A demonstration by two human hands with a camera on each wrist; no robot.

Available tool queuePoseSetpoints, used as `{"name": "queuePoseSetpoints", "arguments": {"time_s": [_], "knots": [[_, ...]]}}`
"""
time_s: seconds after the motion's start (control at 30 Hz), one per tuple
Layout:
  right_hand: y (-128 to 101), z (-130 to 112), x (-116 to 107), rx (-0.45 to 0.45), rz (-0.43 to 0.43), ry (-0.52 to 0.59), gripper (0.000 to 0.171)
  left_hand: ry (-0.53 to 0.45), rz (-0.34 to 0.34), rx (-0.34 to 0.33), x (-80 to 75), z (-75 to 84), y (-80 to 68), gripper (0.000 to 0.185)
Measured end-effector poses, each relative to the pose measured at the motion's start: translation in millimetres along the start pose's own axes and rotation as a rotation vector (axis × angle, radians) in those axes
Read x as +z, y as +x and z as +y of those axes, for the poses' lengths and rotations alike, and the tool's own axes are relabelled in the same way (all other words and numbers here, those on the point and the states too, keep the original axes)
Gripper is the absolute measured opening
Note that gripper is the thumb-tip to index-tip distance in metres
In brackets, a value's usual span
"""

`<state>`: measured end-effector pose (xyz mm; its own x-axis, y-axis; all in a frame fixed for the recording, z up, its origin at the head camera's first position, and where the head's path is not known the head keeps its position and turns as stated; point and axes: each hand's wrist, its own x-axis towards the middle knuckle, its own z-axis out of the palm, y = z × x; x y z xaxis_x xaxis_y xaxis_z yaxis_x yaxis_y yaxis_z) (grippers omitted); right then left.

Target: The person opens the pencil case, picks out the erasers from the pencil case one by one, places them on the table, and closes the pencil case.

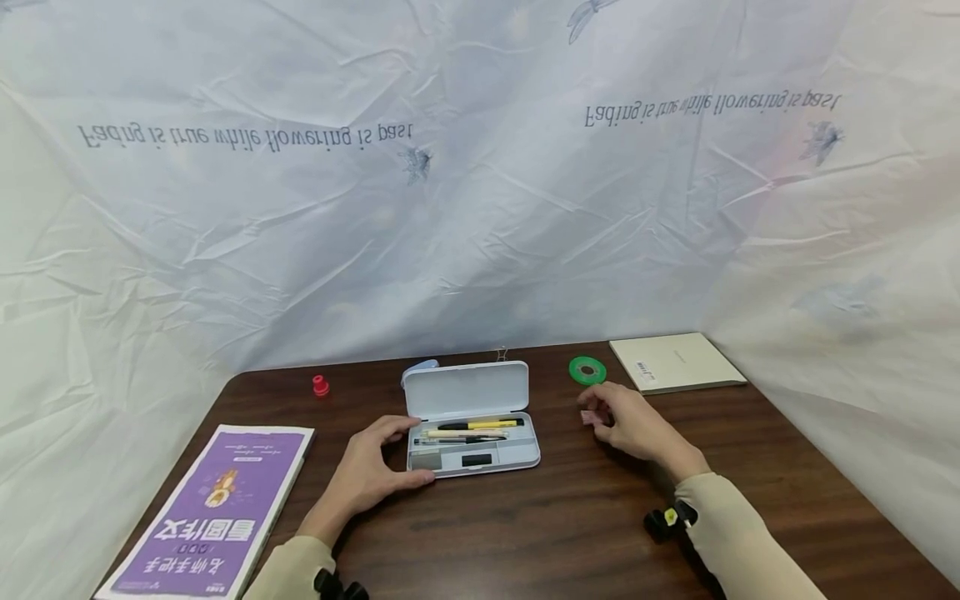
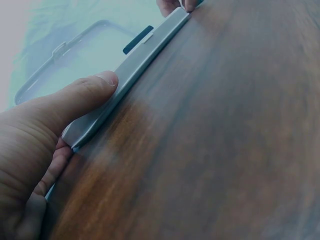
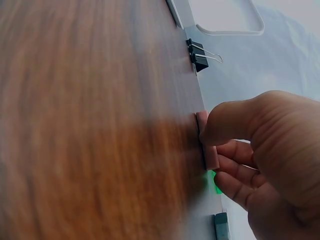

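Observation:
A pale pencil case (image 1: 474,468) stands on the table with its lid raised, a yellow-and-black pen (image 1: 480,425), other pens and a small black piece (image 1: 477,459) inside it. My left hand (image 1: 367,467) holds the left end of the case, thumb along the front edge and fingers at the back corner. In the left wrist view, the thumb (image 2: 90,95) presses the case's front wall. To the right of the case, my right hand (image 1: 637,425) pinches a small pink block (image 3: 207,145), which looks like an eraser, low at the tabletop.
A green tape roll (image 1: 587,370) lies just beyond my right hand, near a cream notebook (image 1: 678,362). Behind the case are a binder clip (image 3: 198,55) and a pale blue object (image 1: 420,370). A small red item (image 1: 321,385) and a purple book (image 1: 210,508) are at left.

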<state>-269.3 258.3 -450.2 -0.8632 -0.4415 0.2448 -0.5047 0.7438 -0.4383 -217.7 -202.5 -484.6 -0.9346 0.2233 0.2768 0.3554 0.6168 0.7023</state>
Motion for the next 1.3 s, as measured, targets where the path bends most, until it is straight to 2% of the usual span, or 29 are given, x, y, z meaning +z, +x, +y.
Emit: {"name": "queuePoseSetpoints", "arguments": {"time_s": [0.27, 0.47, 0.63, 0.77, 0.87, 1.1, 1.3], "knots": [[0, -2, -1, -0.022, 0.005, -0.016, 0.020, 0.000, -0.003, -0.003, -0.1, -1.1, 0.2, 0.087], [0, -6, -5, -0.019, 0.004, -0.034, 0.030, -0.002, -0.003, -0.002, 0.1, -1.1, 0.4, 0.087], [2, -12, -19, -0.026, 0.112, 0.012, 0.044, -0.002, 0.002, 0.008, -0.6, -0.7, 1.1, 0.086], [5, -23, -31, -0.077, 0.205, 0.069, 0.045, 0.001, -0.003, 0.004, -0.3, -0.9, 0.6, 0.086], [6, -35, -38, -0.118, 0.231, 0.114, 0.044, 0.002, -0.008, 0.002, 0.3, -0.8, 0.2, 0.086], [11, -71, -41, -0.115, 0.150, 0.318, 0.046, -0.002, -0.001, 0.004, 0.1, -1.1, -0.8, 0.087], [21, -95, -34, -0.163, 0.136, 0.328, 0.045, 0.007, -0.005, 0.001, 0.7, -0.7, -0.5, 0.087]]}}
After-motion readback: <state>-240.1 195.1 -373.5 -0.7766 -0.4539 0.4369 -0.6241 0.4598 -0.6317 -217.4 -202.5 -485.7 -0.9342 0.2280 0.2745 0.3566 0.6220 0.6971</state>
